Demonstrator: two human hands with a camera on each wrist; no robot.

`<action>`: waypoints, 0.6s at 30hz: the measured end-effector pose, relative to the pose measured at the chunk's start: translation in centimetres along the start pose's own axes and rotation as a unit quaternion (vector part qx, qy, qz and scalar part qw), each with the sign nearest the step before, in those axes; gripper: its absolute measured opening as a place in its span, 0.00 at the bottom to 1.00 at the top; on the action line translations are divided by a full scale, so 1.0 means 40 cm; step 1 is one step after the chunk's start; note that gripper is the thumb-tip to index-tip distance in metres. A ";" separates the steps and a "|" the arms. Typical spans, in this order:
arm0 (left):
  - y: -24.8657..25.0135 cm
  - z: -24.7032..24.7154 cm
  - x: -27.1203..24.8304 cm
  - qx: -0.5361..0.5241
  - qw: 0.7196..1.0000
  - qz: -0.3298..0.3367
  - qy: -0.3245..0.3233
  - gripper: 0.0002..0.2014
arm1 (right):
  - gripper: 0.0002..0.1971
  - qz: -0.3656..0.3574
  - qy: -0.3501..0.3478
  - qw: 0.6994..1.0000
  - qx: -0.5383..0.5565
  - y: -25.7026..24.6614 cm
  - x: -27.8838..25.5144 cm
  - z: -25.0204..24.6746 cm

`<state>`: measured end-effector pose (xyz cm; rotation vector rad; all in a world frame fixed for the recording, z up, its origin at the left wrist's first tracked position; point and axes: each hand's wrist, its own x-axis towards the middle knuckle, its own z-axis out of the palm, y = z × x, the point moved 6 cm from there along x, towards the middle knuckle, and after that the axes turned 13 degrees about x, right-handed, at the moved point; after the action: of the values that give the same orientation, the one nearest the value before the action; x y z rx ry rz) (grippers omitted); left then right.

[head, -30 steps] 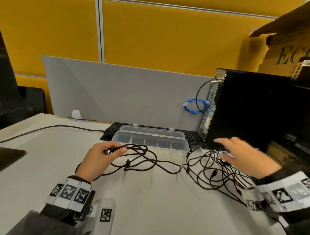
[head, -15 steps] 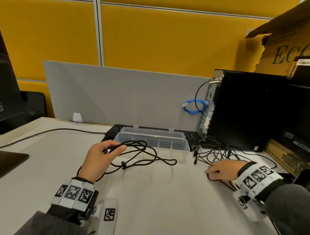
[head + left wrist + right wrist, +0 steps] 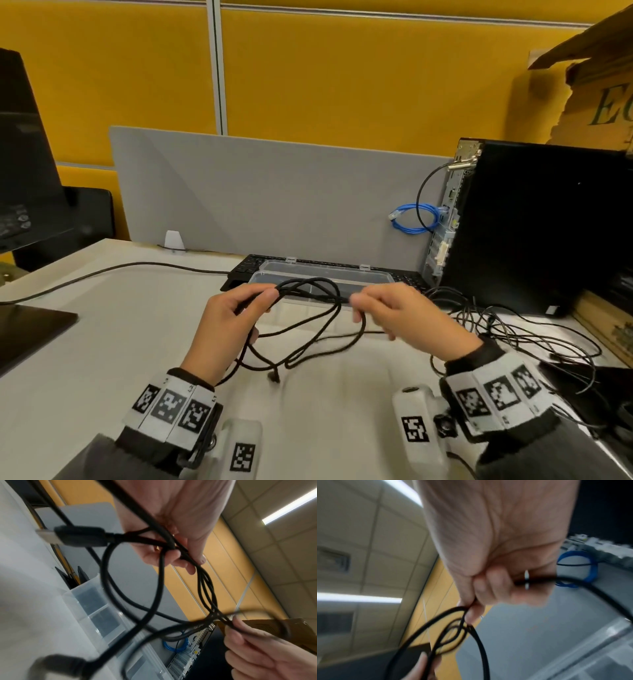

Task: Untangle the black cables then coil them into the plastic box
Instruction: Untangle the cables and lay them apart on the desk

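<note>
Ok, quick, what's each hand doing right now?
Left hand: closed, gripping loops of the black cable.
Right hand: closed, pinching the same black cable.

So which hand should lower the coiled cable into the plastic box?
Left, probably. The left hand grips the gathered loops of the black cable just before the plastic box; the right hand only pinches one side.
</note>
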<state>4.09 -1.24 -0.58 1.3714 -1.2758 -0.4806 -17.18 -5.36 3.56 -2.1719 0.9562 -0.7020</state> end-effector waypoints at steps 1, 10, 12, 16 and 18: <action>0.001 -0.006 0.002 0.000 1.000 -0.003 0.008 0.07 | 0.15 -0.005 0.029 1.000 0.007 -0.003 -0.003 -0.025; -0.019 -0.018 0.018 -0.010 0.999 -0.040 -0.030 0.05 | 0.13 -0.078 0.382 0.920 0.037 -0.006 -0.123 -0.286; -0.018 -0.012 0.014 -0.016 0.998 -0.024 -0.056 0.09 | 0.12 -0.091 0.411 0.907 0.006 -0.004 -0.141 -0.313; -0.021 -0.019 0.012 0.046 0.996 0.002 -0.080 0.19 | 0.15 -0.057 0.451 0.884 -0.108 0.017 -0.162 -0.345; -0.019 -0.014 0.010 0.026 0.996 -0.007 -0.084 0.15 | 0.14 0.004 0.422 0.891 -0.165 0.045 -0.151 -0.336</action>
<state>4.99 -1.51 -0.95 1.4081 -1.4247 -0.5861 -30.70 -6.26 9.61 -2.1291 1.6040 -1.6558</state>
